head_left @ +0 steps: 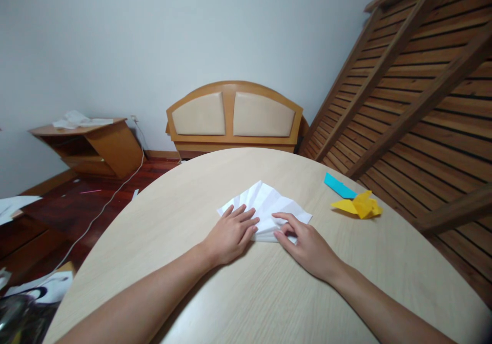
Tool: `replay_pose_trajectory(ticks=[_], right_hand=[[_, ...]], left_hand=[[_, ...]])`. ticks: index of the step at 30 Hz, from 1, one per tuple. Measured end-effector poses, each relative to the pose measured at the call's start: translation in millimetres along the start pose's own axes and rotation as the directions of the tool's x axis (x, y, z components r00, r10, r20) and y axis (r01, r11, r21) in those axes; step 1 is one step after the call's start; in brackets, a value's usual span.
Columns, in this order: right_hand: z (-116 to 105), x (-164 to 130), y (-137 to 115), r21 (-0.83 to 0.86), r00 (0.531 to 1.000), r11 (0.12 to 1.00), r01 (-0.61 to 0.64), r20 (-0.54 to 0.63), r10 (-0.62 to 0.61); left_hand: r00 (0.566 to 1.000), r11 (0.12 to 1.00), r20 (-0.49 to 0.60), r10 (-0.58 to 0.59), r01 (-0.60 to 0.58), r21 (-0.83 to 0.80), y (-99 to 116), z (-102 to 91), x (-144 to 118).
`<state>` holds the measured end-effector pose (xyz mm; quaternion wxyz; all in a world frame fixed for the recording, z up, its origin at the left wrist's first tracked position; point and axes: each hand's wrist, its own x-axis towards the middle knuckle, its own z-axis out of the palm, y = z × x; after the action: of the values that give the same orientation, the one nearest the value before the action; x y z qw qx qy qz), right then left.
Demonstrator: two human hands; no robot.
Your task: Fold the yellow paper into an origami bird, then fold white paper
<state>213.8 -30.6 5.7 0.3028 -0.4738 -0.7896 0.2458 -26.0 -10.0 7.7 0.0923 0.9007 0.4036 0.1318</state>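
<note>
Tabletop (246, 292) of pale wood grain, rounded at its far edge, carried everything at this moment, and beyond it stood one padded wooden headboard (234, 116) against the wall, one slatted bed frame (415, 93) leaning at the right, and one low wooden stand (92, 144) at the left. Near the middle of the tabletop lay one white pleated paper fan (269, 203), its folds spread outward away from the person and gathered at the near end under both hands. The left hand (230, 234) lay flat with fingers together, pressing down on the fan's left pleats; the right hand (307, 246) rested on the gathered end, thumb and forefinger apparently pinching the folded stack. The paper looked very light, thin and easily creased, stiffened only along its pleats, and likely to slide on the smooth surface unless pinned; the gathered near end seemed the soundest place to take hold, since the spread edge would buckle. Well apart to the right lay one yellow folded paper figure (359, 205), and just beside it one blue paper strip (338, 185), the two seemingly touching.
</note>
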Motion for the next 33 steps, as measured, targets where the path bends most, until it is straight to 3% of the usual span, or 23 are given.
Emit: replay_pose_trajectory(ticks=[6, 12, 17, 20, 23, 33], right_hand=[[4.7, 3.5, 6.1, -0.080, 0.999, 0.997, -0.020, -0.033, 0.018], [0.9, 5.7, 17.1, -0.265, 0.996, 0.964, 0.029, -0.072, -0.050], [-0.9, 3.8, 15.7, -0.446, 0.983, 0.893, 0.057, -0.132, -0.128], [2.9, 0.1, 3.1, -0.437, 0.983, 0.892, 0.113, -0.085, -0.166], [7.5, -2.9, -6.0, -0.395, 0.992, 0.912, 0.111, -0.019, -0.128], [1.8, -7.1, 0.6, -0.453, 0.995, 0.888, 0.085, 0.087, -0.051]], left_hand=[[0.998, 0.999, -0.046, -0.053, 0.053, 0.000, 3.9, 3.7, 1.6], [0.996, 0.994, -0.051, 0.071, -0.066, 0.091, 9.1, -2.4, -0.9], [0.994, 0.981, -0.005, 0.105, -0.103, 0.167, 20.6, -9.7, -2.2], [0.995, 0.976, 0.016, 0.100, -0.101, 0.193, 28.2, -13.5, -3.2], [0.995, 0.977, 0.037, 0.094, -0.100, 0.190, 32.3, -15.9, -4.0], [0.988, 0.986, 0.041, 0.152, -0.155, 0.064, 24.9, -8.5, -6.5]])
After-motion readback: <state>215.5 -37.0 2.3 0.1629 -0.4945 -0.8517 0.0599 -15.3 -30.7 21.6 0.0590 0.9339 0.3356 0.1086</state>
